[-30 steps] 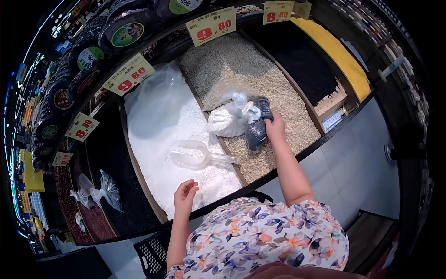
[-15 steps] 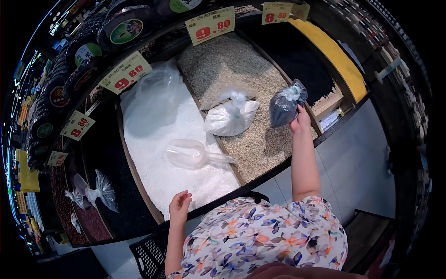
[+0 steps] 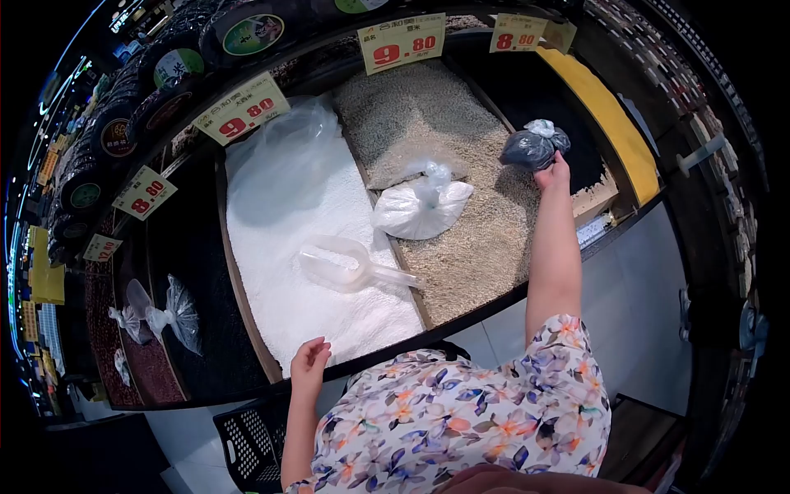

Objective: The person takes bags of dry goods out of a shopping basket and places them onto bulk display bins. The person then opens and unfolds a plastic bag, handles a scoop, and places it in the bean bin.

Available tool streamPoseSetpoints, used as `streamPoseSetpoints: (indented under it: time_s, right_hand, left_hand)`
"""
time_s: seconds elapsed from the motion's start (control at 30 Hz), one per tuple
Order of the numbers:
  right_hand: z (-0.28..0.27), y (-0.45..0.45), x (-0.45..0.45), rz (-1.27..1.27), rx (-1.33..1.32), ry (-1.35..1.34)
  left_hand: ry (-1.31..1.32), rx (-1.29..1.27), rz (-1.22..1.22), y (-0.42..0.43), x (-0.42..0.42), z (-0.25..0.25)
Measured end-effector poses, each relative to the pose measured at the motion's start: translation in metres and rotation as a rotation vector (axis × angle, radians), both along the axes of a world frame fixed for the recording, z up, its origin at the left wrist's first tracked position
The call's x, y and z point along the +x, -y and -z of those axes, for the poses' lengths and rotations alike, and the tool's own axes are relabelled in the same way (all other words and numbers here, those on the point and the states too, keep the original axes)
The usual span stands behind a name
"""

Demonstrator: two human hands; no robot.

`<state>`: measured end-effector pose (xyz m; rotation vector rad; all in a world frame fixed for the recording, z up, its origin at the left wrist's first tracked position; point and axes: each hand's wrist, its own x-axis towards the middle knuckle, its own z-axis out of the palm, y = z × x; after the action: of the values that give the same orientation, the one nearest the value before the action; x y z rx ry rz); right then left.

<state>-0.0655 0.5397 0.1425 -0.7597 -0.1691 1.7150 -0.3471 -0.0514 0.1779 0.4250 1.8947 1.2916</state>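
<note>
Can't see all the fingers of the right hand (image 3: pixel 552 172), partly hidden by the dark bag (image 3: pixel 528 150). Can't read the smallest print on the price cards (image 3: pixel 240 109) or make out blurred goods on the far-left shelves (image 3: pixel 45 321). Lose the topmost round pack (image 3: pixel 359 4) at the upper edge, the flowered shirt (image 3: pixel 461 412) below.

Rm over white grain (image 3: pixel 370 317) nr front rim (image 3: pixel 387 354); scoop (image 3: pixel 337 265) & white bag (image 3: pixel 421 210) obstruct divider (image 3: pixel 423 309), dark bag (image 3: pixel 529 151) far R.

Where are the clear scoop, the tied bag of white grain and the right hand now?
Clear scoop (image 3: pixel 335 262): head view, on its bowl.
Bag of white grain (image 3: pixel 421 212): head view, on its bulging body.
Right hand (image 3: pixel 553 172): head view, mid-hand.
</note>
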Motion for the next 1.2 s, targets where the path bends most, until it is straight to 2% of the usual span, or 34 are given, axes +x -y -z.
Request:
streamPoseSetpoints:
  time_s: [0.1, 0.13, 0.23, 0.3, 0.33, 0.37, 0.43, 0.57, 0.63, 0.67, 0.73, 0.77, 0.83, 0.87, 0.93, 0.97, 1.07, 1.1, 1.2]
  right_hand:
    - [0.008, -0.015, 0.004, 0.04, 0.022, -0.043]
    - [0.018, -0.02, 0.006, 0.061, -0.031, 0.028]
    - [-0.002, 0.002, 0.0, 0.042, -0.122, 0.139]
    - [-0.004, 0.013, -0.002, -0.086, -0.015, 0.837]
    - [0.001, 0.018, -0.004, -0.05, 0.086, 1.02]
    - [0.017, 0.023, -0.009, -0.054, 0.087, 1.022]
    - [0.046, 0.039, -0.027, -0.03, 0.784, 1.145]
    - [-0.008, 0.159, -0.085, -0.737, 0.795, 1.44]
    - [-0.033, 0.2, -0.114, -0.69, 0.949, 1.535]
    - [-0.027, 0.205, -0.123, -0.693, 0.957, 1.531]
    - [-0.002, 0.204, -0.141, -0.426, 1.164, 1.633]
    - [0.004, 0.203, -0.147, -0.427, 1.172, 1.627]
    - [0.004, 0.201, -0.159, -0.429, 0.892, 1.429]
    - [-0.003, 0.199, -0.162, -0.431, 0.903, 1.425]
    - [-0.021, 0.198, -0.161, -0.59, 0.529, 1.095]
    - [-0.026, 0.198, -0.161, -0.595, 0.535, 1.098]
    - [-0.044, 0.201, -0.16, -0.536, 0.505, 0.786]
    - [-0.052, 0.204, -0.16, -0.546, 0.511, 0.789]
    - [-0.07, 0.214, -0.164, -0.509, 0.477, 0.581]
  left_hand:
    - [0.003, -0.003, -0.011, -0.001, 0.004, -0.005]
    - [0.002, -0.017, -0.013, 0.0, 0.004, -0.003]
    - [0.015, 0.07, -0.005, 0.007, 0.004, 0.014]
    - [0.008, 0.065, -0.007, 0.01, 0.003, 0.019]
    - [0.0, 0.059, 0.011, 0.012, 0.003, 0.02]
    - [0.002, 0.059, 0.007, 0.013, 0.003, 0.021]
    - [-0.021, 0.062, 0.007, 0.012, 0.003, 0.023]
    - [-0.045, 0.08, 0.014, 0.009, 0.005, 0.022]
    - [-0.064, 0.043, 0.06, 0.008, 0.008, 0.018]
    - [-0.065, 0.044, 0.052, 0.009, 0.01, 0.016]
    - [-0.073, 0.019, 0.074, 0.011, 0.013, 0.013]
    - [-0.076, 0.02, 0.066, 0.015, 0.015, 0.012]
    - [-0.043, 0.055, 0.038, 0.022, 0.018, 0.013]
    - [-0.046, 0.06, 0.03, 0.026, 0.019, 0.012]
    - [-0.067, -0.001, 0.001, 0.034, 0.022, 0.01]
    - [-0.064, 0.002, -0.005, 0.039, 0.022, 0.011]
    - [-0.083, 0.003, -0.034, 0.052, 0.022, 0.016]
    - [-0.084, 0.006, -0.04, 0.055, 0.022, 0.017]
    - [-0.065, 0.03, -0.061, 0.063, 0.024, 0.019]
